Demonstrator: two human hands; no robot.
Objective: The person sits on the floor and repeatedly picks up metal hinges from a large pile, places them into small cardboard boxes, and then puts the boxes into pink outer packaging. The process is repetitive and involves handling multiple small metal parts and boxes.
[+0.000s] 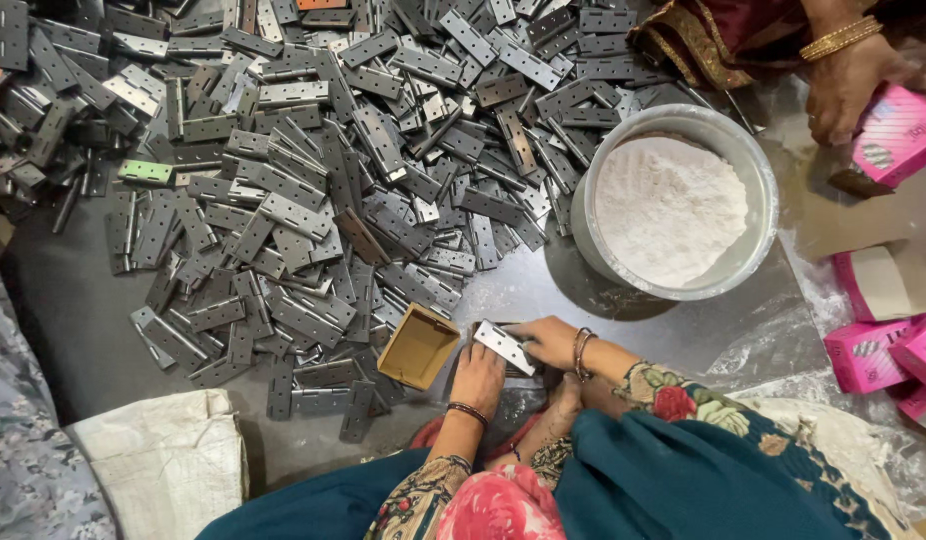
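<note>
My left hand point(479, 377) and my right hand point(548, 341) hold one flat grey metal hinge point(503, 346) between them, low in the middle of the head view. An open brown cardboard box point(418, 346) lies tilted just left of my left hand, nothing showing inside it. A big heap of grey metal hinges point(313, 170) spreads over the floor above and to the left. Both wrists wear bangles.
A round metal bowl of white powder point(671, 205) stands right of centre. Another person's hand point(845, 88) at top right touches a pink box point(898, 135). More pink boxes point(873, 345) lie at the right edge. A white sack point(168, 460) sits at bottom left.
</note>
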